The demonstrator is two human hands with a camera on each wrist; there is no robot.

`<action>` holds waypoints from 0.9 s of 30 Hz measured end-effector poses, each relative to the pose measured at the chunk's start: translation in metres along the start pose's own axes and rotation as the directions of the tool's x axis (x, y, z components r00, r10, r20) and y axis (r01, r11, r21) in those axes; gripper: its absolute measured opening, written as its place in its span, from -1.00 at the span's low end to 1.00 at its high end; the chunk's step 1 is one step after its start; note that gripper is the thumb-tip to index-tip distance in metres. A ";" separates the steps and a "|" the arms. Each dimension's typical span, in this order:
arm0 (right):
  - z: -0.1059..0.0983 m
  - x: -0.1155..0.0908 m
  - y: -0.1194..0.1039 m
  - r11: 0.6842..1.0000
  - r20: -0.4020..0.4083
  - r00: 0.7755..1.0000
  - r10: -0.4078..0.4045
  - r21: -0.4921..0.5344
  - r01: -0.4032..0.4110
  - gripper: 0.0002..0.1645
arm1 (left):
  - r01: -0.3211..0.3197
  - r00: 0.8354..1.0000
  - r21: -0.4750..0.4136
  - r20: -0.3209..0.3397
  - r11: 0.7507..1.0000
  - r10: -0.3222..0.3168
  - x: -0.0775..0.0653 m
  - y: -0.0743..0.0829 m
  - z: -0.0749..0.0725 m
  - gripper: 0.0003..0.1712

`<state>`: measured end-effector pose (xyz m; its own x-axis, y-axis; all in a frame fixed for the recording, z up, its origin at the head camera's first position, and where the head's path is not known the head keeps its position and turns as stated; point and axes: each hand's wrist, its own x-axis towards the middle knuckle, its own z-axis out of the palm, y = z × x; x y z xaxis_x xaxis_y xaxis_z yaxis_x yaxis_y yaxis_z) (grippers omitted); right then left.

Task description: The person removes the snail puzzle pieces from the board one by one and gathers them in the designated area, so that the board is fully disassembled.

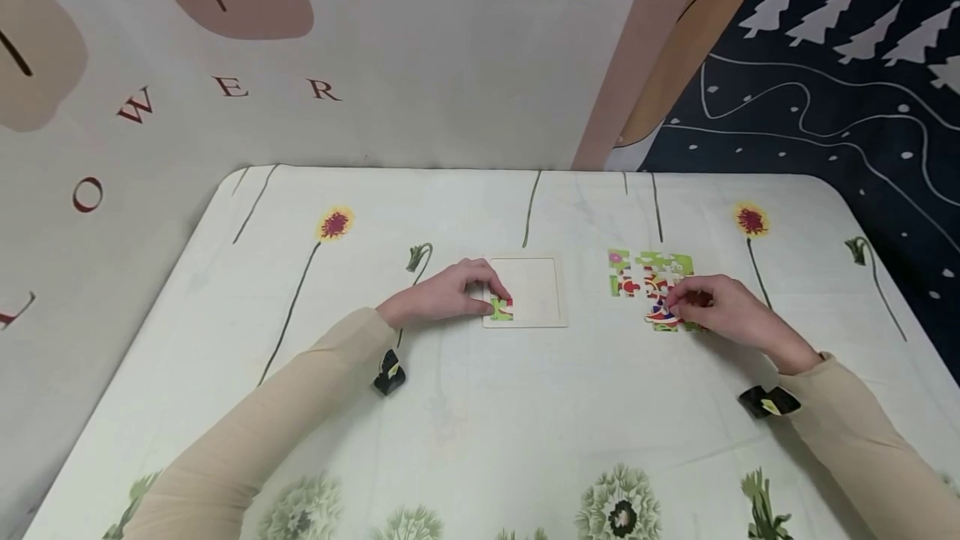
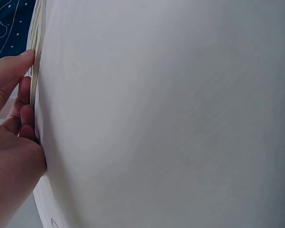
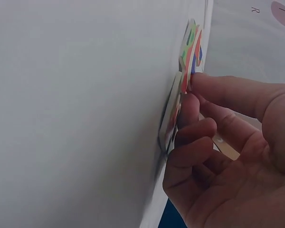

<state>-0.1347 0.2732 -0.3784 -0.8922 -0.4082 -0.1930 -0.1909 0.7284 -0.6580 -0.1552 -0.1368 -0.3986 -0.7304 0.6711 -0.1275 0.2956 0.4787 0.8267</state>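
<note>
A shallow pale puzzle board (image 1: 536, 290) lies on the table, with one green and red puzzle piece (image 1: 501, 312) in its near left corner. My left hand (image 1: 452, 294) pinches that piece between thumb and fingertips; in the left wrist view the fingers (image 2: 26, 90) are at the board's edge. To the right, my right hand (image 1: 716, 307) pinches a red, white and blue puzzle piece (image 3: 194, 61) between thumb and index finger, over a group of other puzzle pieces (image 1: 667, 263). Its other fingers are curled, and part of the group is hidden beneath the hand.
Several pieces (image 1: 619, 273) form a column left of the main group. A white cloth (image 1: 480, 423) printed with flowers covers the table. A light hanging (image 1: 465, 65) rises behind the far edge, and a dark blue cloth with white trees (image 1: 840, 107) hangs at the right.
</note>
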 end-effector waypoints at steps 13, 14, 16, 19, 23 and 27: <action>0.001 0.001 0.000 1.000 -0.016 1.000 0.014 0.001 -0.014 -0.90 | -0.009 1.000 -0.010 -0.001 1.000 0.009 0.000 -0.001 0.000 -0.74; 0.001 0.001 0.000 1.000 -0.019 1.000 0.013 -0.001 -0.013 -0.90 | -0.007 1.000 -0.009 -0.001 1.000 0.007 0.000 -0.001 0.000 -0.74; 0.001 0.000 0.000 1.000 -0.026 1.000 0.012 -0.004 -0.012 -0.91 | -0.005 1.000 -0.009 0.000 1.000 0.005 0.000 0.000 0.000 -0.74; 0.000 -0.001 -0.001 1.000 -0.035 0.999 0.021 -0.004 -0.021 -0.90 | -0.005 1.000 -0.012 -0.001 1.000 0.005 0.001 0.001 0.000 -0.74; 0.001 -0.001 -0.003 1.000 -0.034 0.999 0.024 0.005 -0.023 -0.88 | -0.010 1.000 -0.015 -0.009 1.000 0.010 0.000 0.000 0.001 -0.73; 0.004 0.000 -0.007 1.000 -0.033 0.999 0.006 0.017 -0.005 -0.88 | -0.015 1.000 -0.014 -0.017 1.000 0.015 0.000 -0.002 0.002 -0.73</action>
<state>-0.1319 0.2660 -0.3769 -0.9065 -0.3853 -0.1725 -0.1793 0.7212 -0.6691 -0.1549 -0.1365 -0.4010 -0.7363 0.6683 -0.1059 0.2978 0.4606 0.8362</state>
